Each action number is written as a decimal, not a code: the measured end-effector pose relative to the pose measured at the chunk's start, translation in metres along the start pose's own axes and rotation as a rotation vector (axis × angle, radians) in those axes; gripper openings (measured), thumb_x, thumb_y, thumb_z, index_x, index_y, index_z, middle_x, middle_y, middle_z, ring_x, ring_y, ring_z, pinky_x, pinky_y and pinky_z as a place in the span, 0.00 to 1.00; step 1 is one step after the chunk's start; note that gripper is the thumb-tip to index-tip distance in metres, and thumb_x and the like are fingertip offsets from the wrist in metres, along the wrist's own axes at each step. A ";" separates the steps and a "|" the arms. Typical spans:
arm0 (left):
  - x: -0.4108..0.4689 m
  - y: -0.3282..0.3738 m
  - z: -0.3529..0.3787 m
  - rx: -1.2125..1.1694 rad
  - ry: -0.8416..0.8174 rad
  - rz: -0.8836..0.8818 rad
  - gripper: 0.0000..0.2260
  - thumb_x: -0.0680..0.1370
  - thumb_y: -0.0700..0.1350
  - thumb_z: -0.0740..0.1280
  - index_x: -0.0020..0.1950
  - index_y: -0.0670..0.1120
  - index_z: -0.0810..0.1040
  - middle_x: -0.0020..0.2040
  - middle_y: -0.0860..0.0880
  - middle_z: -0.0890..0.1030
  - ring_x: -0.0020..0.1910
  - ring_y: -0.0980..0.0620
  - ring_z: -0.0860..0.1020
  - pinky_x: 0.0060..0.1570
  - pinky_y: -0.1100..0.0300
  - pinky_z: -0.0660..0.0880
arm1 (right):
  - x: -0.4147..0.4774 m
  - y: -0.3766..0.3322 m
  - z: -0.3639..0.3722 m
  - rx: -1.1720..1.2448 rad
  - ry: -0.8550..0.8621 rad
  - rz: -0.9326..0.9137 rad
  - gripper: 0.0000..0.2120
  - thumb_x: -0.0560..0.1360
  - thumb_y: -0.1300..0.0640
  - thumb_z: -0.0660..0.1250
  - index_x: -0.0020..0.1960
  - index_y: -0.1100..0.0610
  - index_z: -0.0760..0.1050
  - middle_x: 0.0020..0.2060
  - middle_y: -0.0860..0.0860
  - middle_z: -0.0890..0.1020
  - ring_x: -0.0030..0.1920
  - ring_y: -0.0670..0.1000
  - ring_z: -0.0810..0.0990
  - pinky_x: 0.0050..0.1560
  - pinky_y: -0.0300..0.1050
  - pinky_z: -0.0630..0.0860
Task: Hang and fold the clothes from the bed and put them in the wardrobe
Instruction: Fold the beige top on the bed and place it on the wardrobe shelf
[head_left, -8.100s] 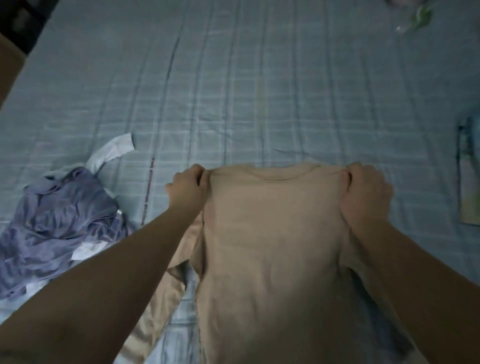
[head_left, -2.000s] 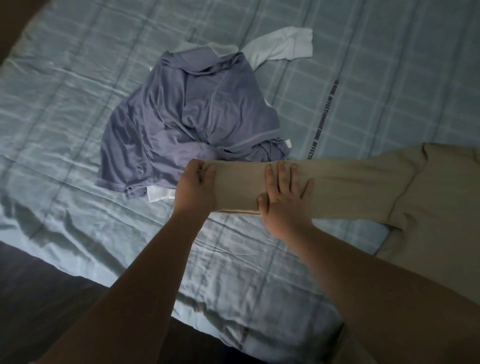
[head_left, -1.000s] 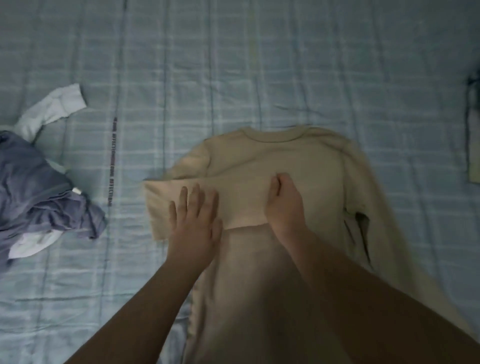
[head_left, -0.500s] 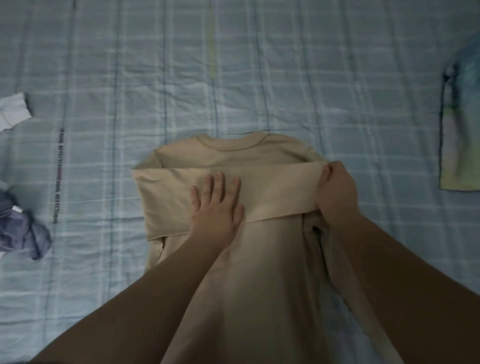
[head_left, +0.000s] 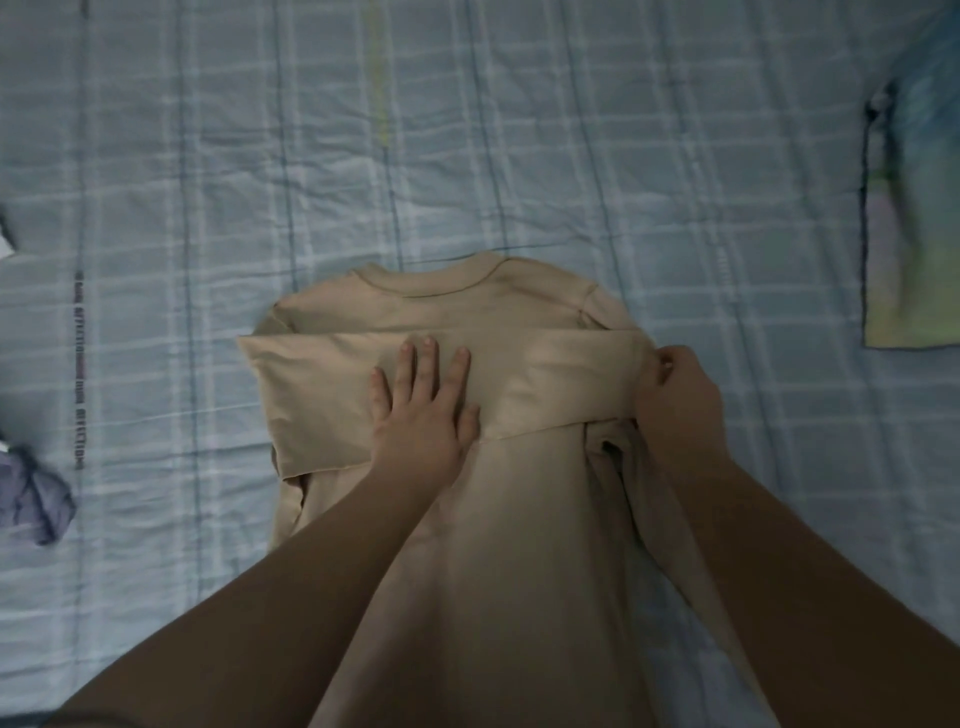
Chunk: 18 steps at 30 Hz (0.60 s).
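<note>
A beige long-sleeved top (head_left: 467, 306) lies flat on the bed, neckline away from me. Its left sleeve (head_left: 322, 395) is folded across the chest as a wide band. My left hand (head_left: 421, 410) presses flat on that band with straight, spread fingers. My right hand (head_left: 675, 400) grips the band's end at the top's right shoulder, fingers curled round the cloth. The other sleeve (head_left: 654, 499) runs down along the right side under my right forearm. My arms hide the lower part of the top.
The bed is covered by a light blue checked sheet (head_left: 467, 156). A crumpled purple garment (head_left: 31, 499) shows at the left edge, with a scrap of white cloth (head_left: 5, 244) above it. A pale green and blue folded garment (head_left: 914, 223) lies at the right edge.
Over the last second the sleeve was drawn fully across the chest and my right hand moved to its end at the right shoulder. The view shifted right, pushing the purple garment to the edge.
</note>
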<state>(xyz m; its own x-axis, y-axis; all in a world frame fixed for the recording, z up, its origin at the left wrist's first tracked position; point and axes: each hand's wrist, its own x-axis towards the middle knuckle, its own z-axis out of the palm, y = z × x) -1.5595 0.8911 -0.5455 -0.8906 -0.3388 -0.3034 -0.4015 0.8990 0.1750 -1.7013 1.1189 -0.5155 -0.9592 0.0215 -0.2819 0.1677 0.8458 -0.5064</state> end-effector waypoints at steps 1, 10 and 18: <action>-0.002 0.005 -0.004 -0.026 0.002 0.016 0.29 0.80 0.61 0.47 0.81 0.58 0.48 0.82 0.46 0.49 0.81 0.43 0.44 0.76 0.37 0.41 | -0.005 0.006 -0.006 0.013 0.031 0.016 0.09 0.81 0.52 0.56 0.53 0.54 0.73 0.40 0.49 0.74 0.42 0.53 0.71 0.44 0.45 0.65; -0.029 0.098 -0.017 -0.130 -0.011 0.367 0.28 0.80 0.56 0.49 0.81 0.55 0.52 0.82 0.46 0.54 0.81 0.43 0.49 0.78 0.43 0.49 | -0.079 0.125 -0.062 -0.054 0.004 0.243 0.15 0.72 0.63 0.66 0.59 0.59 0.78 0.52 0.60 0.81 0.54 0.62 0.79 0.54 0.51 0.73; -0.059 0.182 0.000 -0.071 -0.075 0.576 0.28 0.79 0.52 0.55 0.79 0.49 0.62 0.79 0.43 0.62 0.80 0.41 0.55 0.77 0.42 0.50 | -0.127 0.191 -0.091 -0.299 -0.126 0.311 0.16 0.70 0.52 0.64 0.57 0.43 0.74 0.57 0.49 0.76 0.58 0.59 0.76 0.54 0.53 0.70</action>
<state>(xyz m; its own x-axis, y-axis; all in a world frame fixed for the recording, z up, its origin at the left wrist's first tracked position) -1.5801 1.0745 -0.4956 -0.9530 0.2217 -0.2063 0.1269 0.9109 0.3926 -1.5680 1.3257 -0.5022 -0.8354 0.2497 -0.4897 0.3528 0.9267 -0.1293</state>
